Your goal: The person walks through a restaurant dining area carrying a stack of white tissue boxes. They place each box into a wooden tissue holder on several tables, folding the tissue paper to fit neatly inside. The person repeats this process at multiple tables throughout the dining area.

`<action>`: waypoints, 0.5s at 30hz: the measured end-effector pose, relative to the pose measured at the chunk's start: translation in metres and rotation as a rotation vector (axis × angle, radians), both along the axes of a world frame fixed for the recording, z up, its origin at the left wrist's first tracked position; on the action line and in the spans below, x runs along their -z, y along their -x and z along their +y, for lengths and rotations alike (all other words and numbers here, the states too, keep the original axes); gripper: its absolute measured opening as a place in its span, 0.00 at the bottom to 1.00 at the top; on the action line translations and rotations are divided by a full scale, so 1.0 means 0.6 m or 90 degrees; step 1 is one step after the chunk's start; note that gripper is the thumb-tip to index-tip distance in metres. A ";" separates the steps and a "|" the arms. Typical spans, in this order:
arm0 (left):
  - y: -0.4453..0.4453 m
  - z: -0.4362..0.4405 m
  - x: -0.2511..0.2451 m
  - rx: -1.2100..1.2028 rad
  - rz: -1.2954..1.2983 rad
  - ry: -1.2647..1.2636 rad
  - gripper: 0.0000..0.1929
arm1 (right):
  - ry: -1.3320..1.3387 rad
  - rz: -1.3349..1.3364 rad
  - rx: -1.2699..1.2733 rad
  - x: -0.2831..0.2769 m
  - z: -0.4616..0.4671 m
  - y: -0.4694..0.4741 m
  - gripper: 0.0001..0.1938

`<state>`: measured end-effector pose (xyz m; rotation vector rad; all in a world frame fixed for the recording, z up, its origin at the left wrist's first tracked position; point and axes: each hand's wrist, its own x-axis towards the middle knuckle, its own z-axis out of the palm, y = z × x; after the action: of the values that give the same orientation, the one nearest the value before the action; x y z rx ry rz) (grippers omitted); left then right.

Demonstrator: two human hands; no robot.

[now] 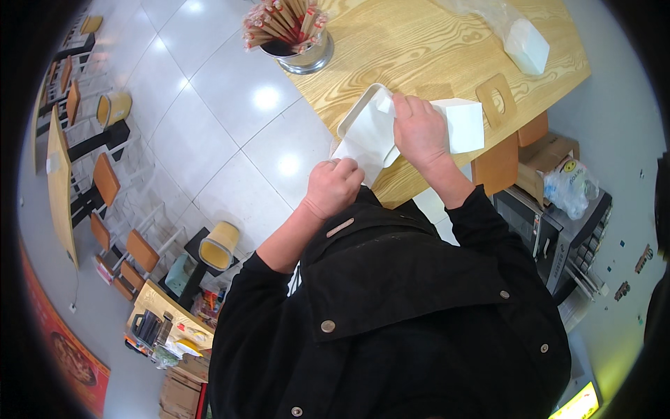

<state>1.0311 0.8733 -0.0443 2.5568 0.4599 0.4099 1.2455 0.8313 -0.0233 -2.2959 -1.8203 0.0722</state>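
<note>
A white rectangular tray or box (361, 107) with a raised, rounded rim lies on the wooden table (377, 42) before me. My left hand (335, 186) pinches the near left end of a thin white sheet (358, 157), probably paper, which stretches over the tray. My right hand (419, 128) is closed over the tray's right side, its fingers curled on white paper there. Against this hand's right side lies a white stack of paper, likely napkins (466, 125). My right hand hides part of the tray and of the stack.
A metal bucket (303, 60) of wrapped chopsticks stands at the table's left edge. A clear plastic bag with a white block (527, 47) lies at the far right. A wooden chair back (496, 100) meets the table's right edge. Yellow bins (219, 246) stand left; an oven-like appliance (523, 214) stands right.
</note>
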 end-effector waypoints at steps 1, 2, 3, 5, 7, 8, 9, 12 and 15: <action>0.000 0.000 0.000 0.002 0.004 0.005 0.11 | -0.004 -0.004 0.000 0.000 0.000 0.001 0.19; 0.000 -0.001 0.000 0.002 0.008 0.010 0.11 | -0.007 -0.008 0.000 0.000 0.001 0.001 0.19; 0.000 -0.001 -0.001 0.003 0.012 0.014 0.11 | -0.009 -0.008 -0.005 0.000 0.002 0.002 0.19; -0.002 -0.001 -0.002 0.006 0.014 0.016 0.10 | -0.014 -0.005 -0.011 0.000 0.003 0.004 0.19; -0.007 0.000 -0.004 0.008 0.017 0.018 0.10 | -0.067 -0.033 -0.027 0.003 0.008 0.007 0.15; -0.009 0.000 -0.005 0.006 0.019 0.018 0.10 | -0.090 -0.043 -0.035 0.004 0.010 0.008 0.13; -0.011 0.001 -0.007 0.001 0.016 0.019 0.09 | -0.098 -0.046 -0.033 0.004 0.011 0.008 0.12; -0.018 0.003 -0.009 -0.021 -0.011 0.009 0.06 | -0.104 -0.045 -0.030 0.004 0.013 0.009 0.12; -0.020 0.005 -0.009 -0.024 -0.010 0.009 0.05 | -0.102 -0.034 -0.024 0.000 0.010 0.006 0.11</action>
<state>1.0429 0.8764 -0.0388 2.5334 0.5033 0.4390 1.2421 0.8375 -0.0231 -2.1740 -1.8238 -0.1262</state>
